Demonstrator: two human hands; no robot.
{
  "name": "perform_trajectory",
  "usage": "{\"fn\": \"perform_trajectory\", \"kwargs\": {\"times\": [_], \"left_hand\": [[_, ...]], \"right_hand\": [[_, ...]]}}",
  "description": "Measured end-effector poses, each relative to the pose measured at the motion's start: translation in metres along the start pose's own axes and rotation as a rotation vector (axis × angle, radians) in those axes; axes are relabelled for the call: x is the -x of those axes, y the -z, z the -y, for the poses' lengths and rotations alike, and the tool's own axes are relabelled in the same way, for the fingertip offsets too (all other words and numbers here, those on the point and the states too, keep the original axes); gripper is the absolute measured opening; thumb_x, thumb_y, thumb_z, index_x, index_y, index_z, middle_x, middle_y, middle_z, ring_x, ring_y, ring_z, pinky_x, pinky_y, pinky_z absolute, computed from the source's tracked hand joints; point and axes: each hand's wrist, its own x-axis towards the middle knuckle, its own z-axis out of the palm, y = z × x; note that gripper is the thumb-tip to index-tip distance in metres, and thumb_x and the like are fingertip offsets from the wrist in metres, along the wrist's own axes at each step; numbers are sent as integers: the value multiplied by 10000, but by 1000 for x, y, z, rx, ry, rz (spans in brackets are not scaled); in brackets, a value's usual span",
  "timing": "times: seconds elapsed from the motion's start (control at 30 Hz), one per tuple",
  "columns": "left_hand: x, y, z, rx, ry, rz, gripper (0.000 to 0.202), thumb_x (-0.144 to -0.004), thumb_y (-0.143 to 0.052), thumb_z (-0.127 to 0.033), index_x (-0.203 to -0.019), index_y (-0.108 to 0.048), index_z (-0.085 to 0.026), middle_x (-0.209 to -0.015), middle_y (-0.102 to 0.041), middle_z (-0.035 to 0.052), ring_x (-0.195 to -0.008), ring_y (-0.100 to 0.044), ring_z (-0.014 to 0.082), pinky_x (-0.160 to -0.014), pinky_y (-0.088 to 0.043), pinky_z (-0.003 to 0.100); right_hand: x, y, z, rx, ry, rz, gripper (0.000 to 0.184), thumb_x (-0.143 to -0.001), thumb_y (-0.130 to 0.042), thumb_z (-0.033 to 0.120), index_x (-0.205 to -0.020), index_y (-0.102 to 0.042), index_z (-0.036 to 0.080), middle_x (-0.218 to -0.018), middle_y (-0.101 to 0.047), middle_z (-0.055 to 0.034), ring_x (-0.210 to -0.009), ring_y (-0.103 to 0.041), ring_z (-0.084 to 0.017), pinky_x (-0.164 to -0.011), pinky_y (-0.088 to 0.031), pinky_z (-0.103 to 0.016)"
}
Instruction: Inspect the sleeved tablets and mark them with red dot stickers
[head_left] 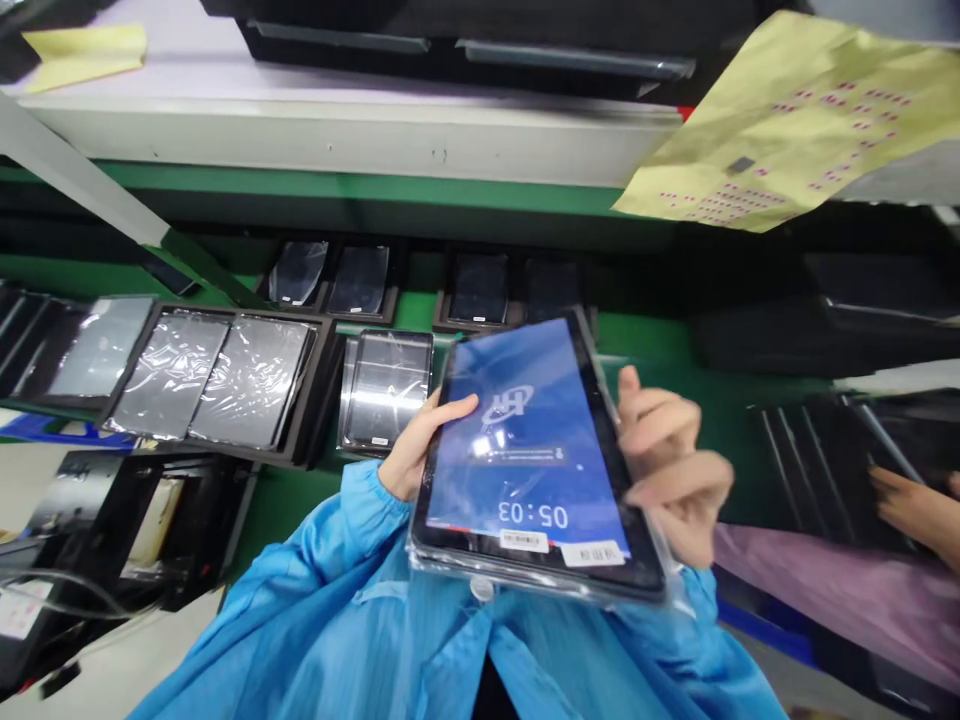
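Both my hands hold a black-framed tablet (pixel 525 450) in clear plastic wrap, tilted up toward me. Its lit blue screen shows a logo and the digits 05:03 upside down. My left hand (pixel 420 445) grips the left edge, with the thumb lying over the screen's border. My right hand (pixel 667 460) is blurred and curls around the right edge, its fingers partly spread. A barcode sticker (pixel 523 541) and a white label (pixel 592 554) sit on the tablet's lower border. Blue sleeves of an antistatic coat (pixel 315 590) run up to both wrists.
Black trays (pixel 225 380) of plastic-wrapped tablets stand on a green conveyor (pixel 360 190) ahead. A yellow sheet with pink marks (pixel 780 125) hangs at upper right. A co-worker's hand (pixel 911 510) reaches into a black rack at far right, above pink plastic.
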Motion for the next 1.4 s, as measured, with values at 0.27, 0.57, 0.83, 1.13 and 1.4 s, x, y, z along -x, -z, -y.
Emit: {"fn": "perform_trajectory", "kwargs": {"times": [0.27, 0.57, 0.83, 1.13, 1.4], "left_hand": [[4, 30, 0, -107, -346, -151, 474, -580, -923, -273, -961, -662, -170, -786, -761, 10, -656, -732, 201, -598, -609, 288], [24, 40, 2, -240, -555, -149, 356, -589, -878, -285, -875, -690, -187, -764, -732, 5, -651, -707, 208, -613, -599, 320], [41, 10, -4, -206, -541, -257, 387, -573, -842, -196, -938, -711, -187, -796, -749, -4, -709, -727, 209, -687, -615, 320], [31, 24, -5, -279, -526, -182, 479, -590, -880, -294, -1017, -704, -168, -843, -772, 44, -764, -771, 296, -698, -654, 400], [-7, 40, -15, -411, -462, -145, 633, -665, -915, -272, -1235, -643, -234, -1105, -772, 22, -935, -765, 237, -780, -653, 307]], "right_hand": [[41, -16, 9, -245, -582, 62, 464, -912, -639, 410, -1360, -665, 293, -1325, -722, -14, -1216, -700, -282, -985, -623, -450], [55, -7, 36, -252, -565, 94, 541, -912, -700, 404, -1440, -602, 340, -1464, -620, 31, -1378, -576, -306, -1126, -527, -468], [58, -3, 48, -237, -659, 55, 585, -905, -724, 402, -1466, -566, 355, -1491, -600, 34, -1408, -544, -310, -1183, -461, -482], [57, -4, 52, -197, -619, 66, 607, -914, -709, 439, -1486, -541, 327, -1500, -595, 10, -1407, -544, -315, -1166, -486, -491], [56, 18, -18, -55, -613, -188, 607, -802, -843, 355, -1373, -645, 304, -1407, -672, -3, -1351, -594, -297, -1193, -447, -467]]}}
